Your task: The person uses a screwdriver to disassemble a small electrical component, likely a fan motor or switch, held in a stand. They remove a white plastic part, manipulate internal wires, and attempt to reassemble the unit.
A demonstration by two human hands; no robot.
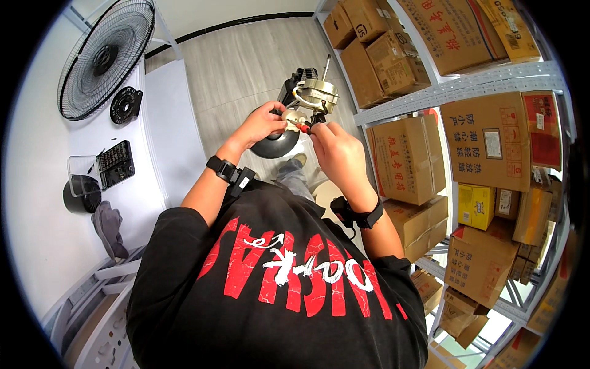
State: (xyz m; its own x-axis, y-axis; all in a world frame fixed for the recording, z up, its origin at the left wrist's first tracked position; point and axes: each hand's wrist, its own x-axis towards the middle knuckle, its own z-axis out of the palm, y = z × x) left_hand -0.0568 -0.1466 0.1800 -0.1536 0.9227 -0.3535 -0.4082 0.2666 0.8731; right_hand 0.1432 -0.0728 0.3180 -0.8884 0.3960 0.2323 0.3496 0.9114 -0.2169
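Observation:
A fan motor (319,95) with a metal housing and a thin shaft stands in front of me, above a round black base (275,147). My left hand (261,128) is closed, its thumb and fingers pinching a small pale round part (294,117) beside the motor. From the other side my right hand (337,147) grips a small red-and-black tool (303,128) that looks like a screwdriver. Its tip points at the pale part; the fingers partly hide the contact. Both wrists wear black straps.
To the left, a white table (153,154) carries a fan grille (101,61), a round black cover (126,104), a screwdriver bit case (115,165) and a grey cloth (109,229). Metal shelves (430,98) with cardboard boxes (409,157) rise close on the right.

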